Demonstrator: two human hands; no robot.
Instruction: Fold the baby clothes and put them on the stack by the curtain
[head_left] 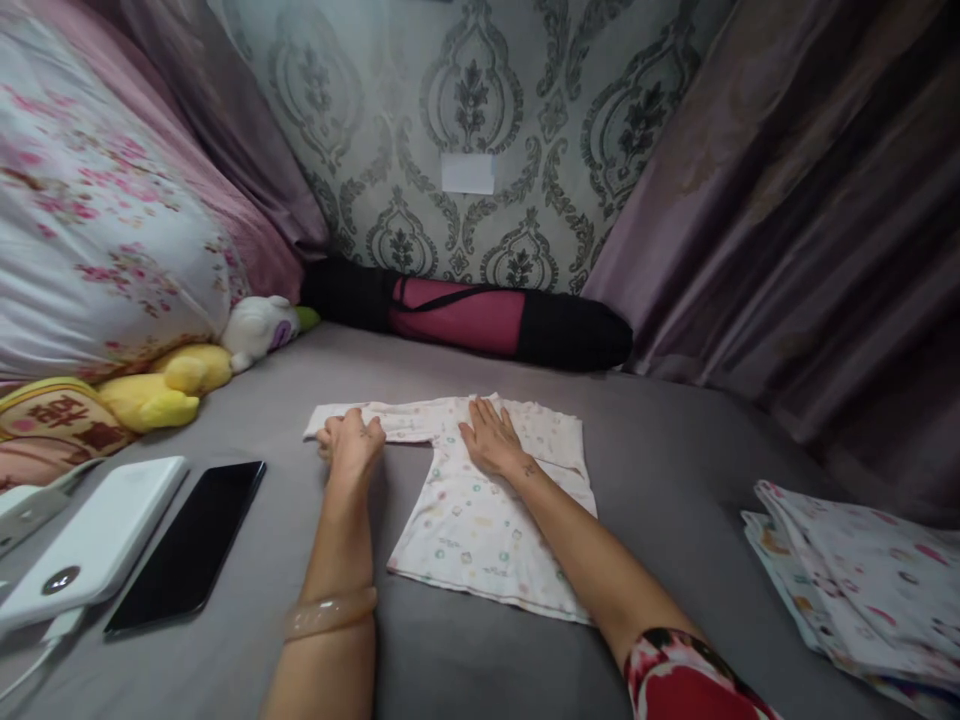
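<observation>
1. The shirt (465,520) lies on the grey bed sheet (480,670), under both hands, its body widening toward the person between the two forearms.
2. The left hand (352,442) is on the outstretched sleeve (409,422), near the cuff end. Its fingers are bent inward; the tips are partly hidden, so I cannot tell whether they pinch the cloth.
3. The right hand (491,437) rests palm down on the upper part of the shirt, fingers extended. To its right, a layered edge of cloth crosses the shirt.
4. A bracelet (330,614) circles the left forearm; a red patterned sleeve (686,680) covers part of the right arm.
5. Left of the left hand lie a black phone (187,548) and, just beyond it, a white power bank (97,540) with a cable. Farther out are soft toys (262,328) beside a flowered pillow (105,210).
6. Well to the right of the right hand sits a stack of folded clothes (862,590).
7. Ahead of both hands, a black and pink bag (461,316) lies against the wall.
</observation>
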